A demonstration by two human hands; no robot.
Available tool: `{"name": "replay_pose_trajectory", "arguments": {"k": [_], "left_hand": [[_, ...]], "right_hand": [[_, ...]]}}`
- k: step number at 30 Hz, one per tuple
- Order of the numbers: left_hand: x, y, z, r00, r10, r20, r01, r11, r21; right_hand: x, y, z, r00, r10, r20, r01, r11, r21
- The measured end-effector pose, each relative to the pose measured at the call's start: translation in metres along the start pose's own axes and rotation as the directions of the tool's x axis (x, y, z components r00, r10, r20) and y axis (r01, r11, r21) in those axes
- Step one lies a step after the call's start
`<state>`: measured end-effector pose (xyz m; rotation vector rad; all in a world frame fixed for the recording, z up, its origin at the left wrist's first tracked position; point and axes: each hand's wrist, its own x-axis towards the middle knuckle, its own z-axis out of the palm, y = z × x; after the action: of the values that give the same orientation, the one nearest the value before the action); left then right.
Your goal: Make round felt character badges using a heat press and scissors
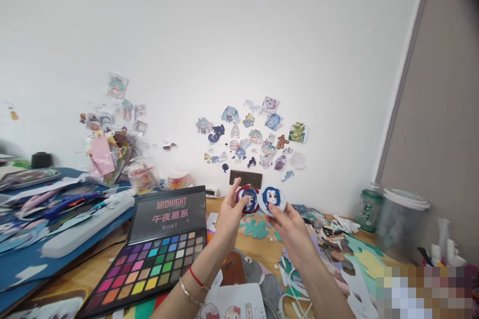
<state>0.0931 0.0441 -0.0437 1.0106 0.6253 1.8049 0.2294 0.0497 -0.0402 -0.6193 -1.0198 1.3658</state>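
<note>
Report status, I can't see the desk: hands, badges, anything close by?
Left hand holds red-rimmed badge. Right hand holds white badge. Badges side by side, raised. Palette open below left.

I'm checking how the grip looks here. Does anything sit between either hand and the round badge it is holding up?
Nothing visible does. The left hand pinches the red-rimmed badge directly, and the right hand pinches the white badge directly, both raised above the desk.

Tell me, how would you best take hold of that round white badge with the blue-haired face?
Probably by its rim, the way the right hand holds it now. The white badge is a flat disc held upright with its picture facing the camera, so fingertips pinching the lower edge from below keep the face uncovered. The left hand grips the red-rimmed badge beside it much the same way.
</note>
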Motion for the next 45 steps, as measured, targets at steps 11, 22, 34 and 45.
{"name": "replay_pose_trajectory", "arguments": {"k": [11,22,34,45], "left_hand": [[0.005,-0.001,-0.005,0.961,-0.26,-0.091,0.253,0.964,-0.079],[0.016,-0.03,-0.014,0.841,-0.523,-0.139,0.497,0.849,-0.18],[0.013,-0.047,-0.02,0.869,-0.46,-0.181,0.46,0.887,-0.044],[-0.001,-0.091,-0.037,0.736,-0.67,-0.094,0.656,0.673,0.341]], "right_hand": [[0.01,0.016,-0.015,0.983,0.178,-0.039,-0.178,0.984,0.001],[0.015,0.038,-0.017,0.935,0.349,-0.066,-0.351,0.936,-0.011],[0.027,0.051,-0.033,0.888,0.407,-0.214,-0.458,0.817,-0.35],[0.039,0.048,-0.08,0.893,0.434,-0.119,-0.264,0.291,-0.919]]}}
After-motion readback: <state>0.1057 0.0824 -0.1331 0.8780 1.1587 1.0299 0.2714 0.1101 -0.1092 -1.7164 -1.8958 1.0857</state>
